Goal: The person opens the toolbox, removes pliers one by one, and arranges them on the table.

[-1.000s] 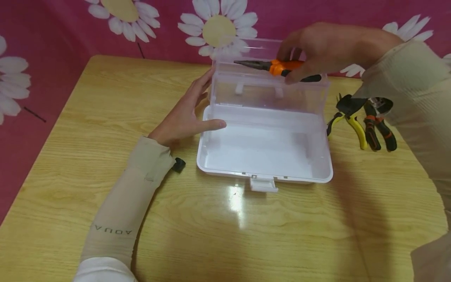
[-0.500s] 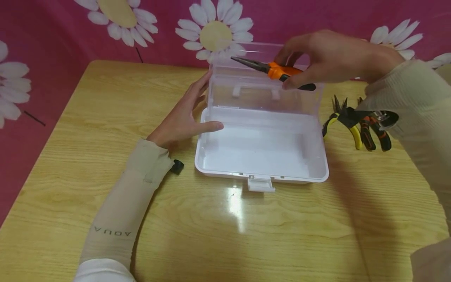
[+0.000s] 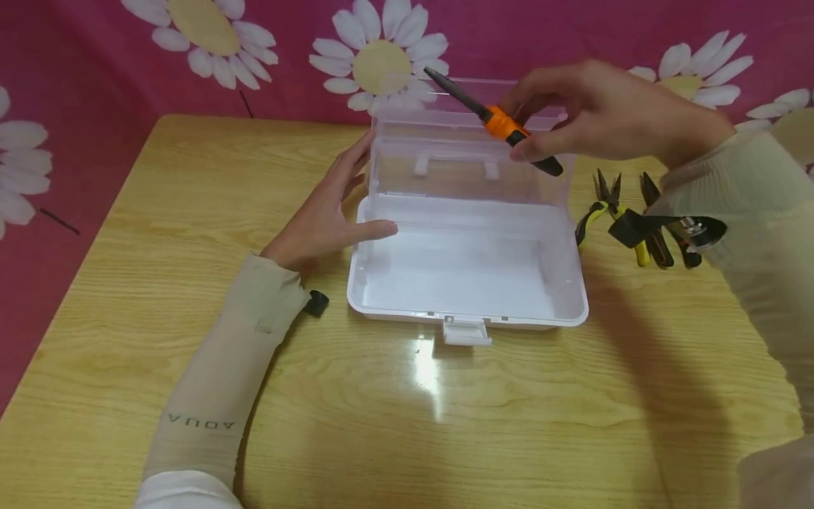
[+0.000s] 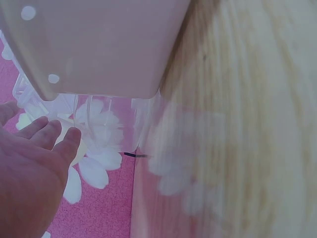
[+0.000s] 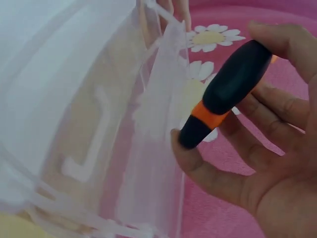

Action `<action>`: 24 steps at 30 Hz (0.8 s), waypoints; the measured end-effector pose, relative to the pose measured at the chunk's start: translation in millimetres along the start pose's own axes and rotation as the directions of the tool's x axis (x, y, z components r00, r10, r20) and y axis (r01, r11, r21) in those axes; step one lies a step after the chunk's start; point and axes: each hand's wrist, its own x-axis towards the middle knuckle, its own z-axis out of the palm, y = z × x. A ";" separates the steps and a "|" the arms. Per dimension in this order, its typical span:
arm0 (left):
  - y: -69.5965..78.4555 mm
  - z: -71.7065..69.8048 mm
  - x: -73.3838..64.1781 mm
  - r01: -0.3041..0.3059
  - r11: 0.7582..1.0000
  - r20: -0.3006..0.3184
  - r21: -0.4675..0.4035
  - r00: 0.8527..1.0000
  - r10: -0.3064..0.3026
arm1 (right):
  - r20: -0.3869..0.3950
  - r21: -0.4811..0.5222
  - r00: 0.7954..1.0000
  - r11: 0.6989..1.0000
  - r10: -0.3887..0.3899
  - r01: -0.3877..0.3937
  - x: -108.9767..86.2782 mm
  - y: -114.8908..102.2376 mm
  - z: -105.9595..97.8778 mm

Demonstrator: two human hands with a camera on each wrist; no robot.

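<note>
My right hand (image 3: 604,113) pinches a pair of needle-nose pliers (image 3: 502,127) with orange and black handles. They hang above the raised clear lid (image 3: 397,166), nose pointing up and to the left, seen nearly edge-on. In the right wrist view, thumb and fingers hold the handles (image 5: 237,77) beside the lid. Below is a white plastic toolbox (image 3: 445,272) with its front latch (image 3: 466,332) hanging down. My left hand (image 3: 327,212) is at the box's left side. Its fingers reach up along the lid's edge, and its thumb extends over the rim.
Right of the box lie yellow-and-black pliers (image 3: 594,212) and black-handled pliers (image 3: 661,247), partly covered by the right wrist's black strap. All stands on a wooden table (image 3: 381,417). Behind its back edge hangs a pink flowered cloth (image 3: 502,35).
The needle-nose pliers have turned in my right hand: their nose now points more steeply upward and the handles slant down. My left hand keeps its place at the lid.
</note>
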 end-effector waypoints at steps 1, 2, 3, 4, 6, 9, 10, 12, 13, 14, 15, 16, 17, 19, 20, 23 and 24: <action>-0.2 -0.1 0.0 -0.003 1.000 -0.001 -0.002 1.000 0.003 | -0.006 0.045 1.000 0.999 0.018 -0.018 -1.6 0.5 2.0; -0.2 -0.1 0.1 -0.002 1.000 -0.003 -0.001 1.000 0.002 | -0.008 0.091 0.999 0.995 0.044 -0.043 -3.2 1.2 4.3; -0.1 -0.1 0.3 -0.002 1.000 -0.003 -0.002 1.000 0.002 | -0.014 0.137 0.998 0.989 0.061 -0.059 -5.2 2.3 6.5; -0.1 -0.1 0.3 -0.003 1.000 -0.003 -0.004 1.000 0.003 | -0.020 0.182 0.997 0.981 0.076 -0.071 -7.1 3.2 8.9; -0.4 0.0 0.6 -0.006 1.000 -0.003 -0.007 1.000 0.006 | -0.030 0.269 0.994 0.959 0.106 -0.094 -10.8 4.7 13.3; -1.0 0.2 0.8 -0.007 1.000 -0.004 -0.009 1.000 0.007 | -0.053 0.318 0.993 0.945 0.101 -0.080 -16.4 7.8 18.3; -1.3 0.2 0.9 -0.007 1.000 -0.003 -0.007 1.000 0.007 | -0.056 0.336 0.993 0.938 0.104 -0.079 -17.9 9.0 19.5; -1.8 0.1 1.1 -0.005 1.000 -0.004 -0.003 1.000 0.005 | -0.065 0.364 0.992 0.928 0.112 -0.081 -20.8 11.3 21.2; -1.9 0.2 1.2 -0.006 1.000 -0.004 -0.003 1.000 0.006 | -0.068 0.376 0.990 0.923 0.122 -0.088 -22.2 12.3 22.0; -2.1 0.3 1.4 -0.008 1.000 -0.003 -0.004 1.000 0.008 | -0.069 0.394 0.988 0.913 0.139 -0.101 -23.7 13.1 22.6; -2.1 0.4 1.4 -0.009 1.000 -0.003 -0.005 1.000 0.009 | -0.071 0.411 0.985 0.904 0.158 -0.116 -25.2 13.6 23.4; -1.9 0.3 1.4 -0.008 1.000 -0.003 -0.004 1.000 0.008 | -0.076 0.430 0.981 0.894 0.179 -0.130 -26.5 14.0 24.5; -1.6 0.3 1.2 -0.009 1.000 -0.004 -0.007 1.000 0.009 | -0.079 0.479 0.979 0.869 0.185 -0.126 -27.5 14.2 25.8; -0.2 0.3 0.7 -0.007 1.000 -0.004 -0.009 1.000 0.007 | -0.089 0.543 0.976 0.831 0.197 -0.118 -30.0 14.5 28.8; 0.9 0.3 0.4 -0.006 1.000 -0.004 -0.011 1.000 0.006 | -0.095 0.607 0.977 0.789 0.192 -0.097 -31.3 14.8 30.5; 6.1 0.7 -1.4 -0.003 1.000 -0.002 -0.021 1.000 0.003 | -0.121 0.781 0.983 0.624 0.139 0.008 -34.6 15.9 35.2; 8.4 0.9 -2.0 -0.002 1.000 -0.001 -0.023 1.000 0.002 | -0.136 0.804 0.983 0.593 0.124 0.036 -36.0 16.4 36.6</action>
